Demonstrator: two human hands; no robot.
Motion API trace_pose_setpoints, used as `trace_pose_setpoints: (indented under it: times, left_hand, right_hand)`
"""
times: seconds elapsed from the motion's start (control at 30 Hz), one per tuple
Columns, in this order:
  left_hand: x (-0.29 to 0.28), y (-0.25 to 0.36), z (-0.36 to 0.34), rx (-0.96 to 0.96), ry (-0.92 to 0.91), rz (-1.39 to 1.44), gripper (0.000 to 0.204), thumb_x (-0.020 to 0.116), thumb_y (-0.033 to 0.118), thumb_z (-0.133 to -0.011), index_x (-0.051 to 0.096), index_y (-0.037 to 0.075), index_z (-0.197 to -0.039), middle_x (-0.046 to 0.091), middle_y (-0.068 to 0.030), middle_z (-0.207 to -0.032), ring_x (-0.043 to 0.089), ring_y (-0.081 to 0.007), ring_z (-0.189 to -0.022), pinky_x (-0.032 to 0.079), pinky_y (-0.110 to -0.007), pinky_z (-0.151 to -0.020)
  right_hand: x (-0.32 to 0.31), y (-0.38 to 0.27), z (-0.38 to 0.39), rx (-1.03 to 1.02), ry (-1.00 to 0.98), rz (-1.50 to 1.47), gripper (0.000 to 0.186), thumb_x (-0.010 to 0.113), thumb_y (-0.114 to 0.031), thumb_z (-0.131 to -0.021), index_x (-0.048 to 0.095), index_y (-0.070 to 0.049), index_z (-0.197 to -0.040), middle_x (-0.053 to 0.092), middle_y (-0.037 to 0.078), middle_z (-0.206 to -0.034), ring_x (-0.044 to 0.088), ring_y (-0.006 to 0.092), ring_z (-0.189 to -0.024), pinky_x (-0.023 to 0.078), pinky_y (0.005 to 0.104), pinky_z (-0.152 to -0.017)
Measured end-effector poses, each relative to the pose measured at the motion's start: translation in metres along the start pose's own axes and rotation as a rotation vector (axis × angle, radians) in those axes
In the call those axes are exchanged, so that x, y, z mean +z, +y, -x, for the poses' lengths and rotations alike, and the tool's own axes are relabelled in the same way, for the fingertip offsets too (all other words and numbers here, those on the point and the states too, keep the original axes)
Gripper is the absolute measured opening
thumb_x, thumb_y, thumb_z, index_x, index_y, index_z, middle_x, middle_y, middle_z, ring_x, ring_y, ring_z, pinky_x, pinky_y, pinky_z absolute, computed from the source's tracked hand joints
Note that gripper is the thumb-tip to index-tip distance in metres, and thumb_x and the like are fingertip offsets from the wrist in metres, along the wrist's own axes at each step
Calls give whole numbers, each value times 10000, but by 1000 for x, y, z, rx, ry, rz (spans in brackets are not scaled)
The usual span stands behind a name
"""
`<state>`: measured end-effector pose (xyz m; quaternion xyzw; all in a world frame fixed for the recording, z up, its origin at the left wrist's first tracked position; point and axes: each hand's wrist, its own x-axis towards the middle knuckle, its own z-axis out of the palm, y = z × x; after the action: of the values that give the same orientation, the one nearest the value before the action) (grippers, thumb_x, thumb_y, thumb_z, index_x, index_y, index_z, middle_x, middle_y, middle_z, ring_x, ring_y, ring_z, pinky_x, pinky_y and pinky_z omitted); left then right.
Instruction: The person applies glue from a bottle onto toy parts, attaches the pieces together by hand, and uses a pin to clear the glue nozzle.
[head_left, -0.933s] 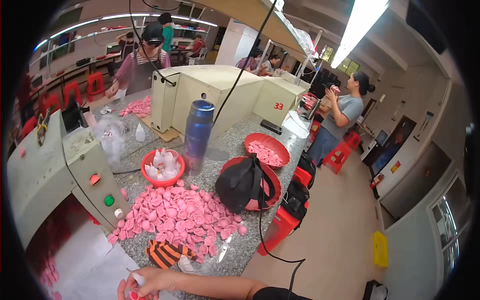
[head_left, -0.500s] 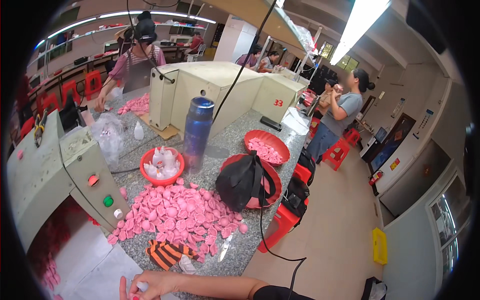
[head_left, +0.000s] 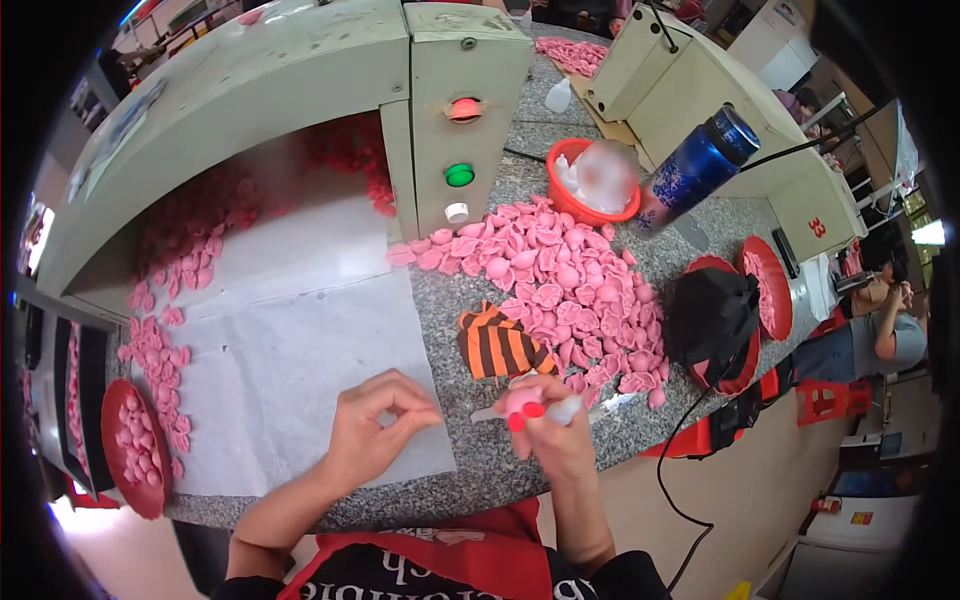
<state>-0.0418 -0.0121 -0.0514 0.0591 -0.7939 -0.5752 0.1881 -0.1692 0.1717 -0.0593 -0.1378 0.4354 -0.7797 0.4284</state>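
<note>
My left hand [head_left: 378, 428] is above the white sheet, thumb and fingertips pinched together; whatever is between them, if anything, is too small to make out. Just to its right, my right hand [head_left: 560, 440] grips a small pink piece [head_left: 522, 400], with two bright red ovals beside it at the fingertips. A whitish squeeze bottle [head_left: 566, 409] shows in the same hand, partly hidden by the fingers. Beyond that hand an orange-and-black striped cloth [head_left: 503, 342] lies against a heap of pink cupped pieces [head_left: 575, 280].
A grey-green arched machine [head_left: 250, 70] stands over the sheet [head_left: 300, 370], with more pink pieces inside. A red basket [head_left: 560, 170] of white bottles, a blue flask [head_left: 700, 165] and a black bag [head_left: 712, 315] stand right. A red bowl [head_left: 150, 490] sits far left.
My view has swung left and down, bringing the machine opening and sheet into the middle. My left hand has come into view; the right hand now shows raised near the striped cloth.
</note>
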Motion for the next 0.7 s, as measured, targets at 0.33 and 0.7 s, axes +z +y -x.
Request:
trace_pose_setpoints:
  times: [0.33,0.7]
  left_hand:
    - [75,-37,-85,353,-162,-678,214,636,60,-724,641,74,-938,529,-73,-922,571,-196,-700,476,-300,-598]
    - [67,26,-100,-204,-285,419,126,579,-37,-779,616,-33,-900,523,-61,-855,563,-101,-593,432,-204,-449]
  right_hand:
    - [-33,-42,21,-259,213,421,333,612,0,-690,534,46,-1011,610,87,-840,548,80,-653,442,201,-562]
    - [-34,-60,23,-214,145,621,315,642,3,-660,577,-1,-969,602,27,-833,534,50,-754,435,194,-655]
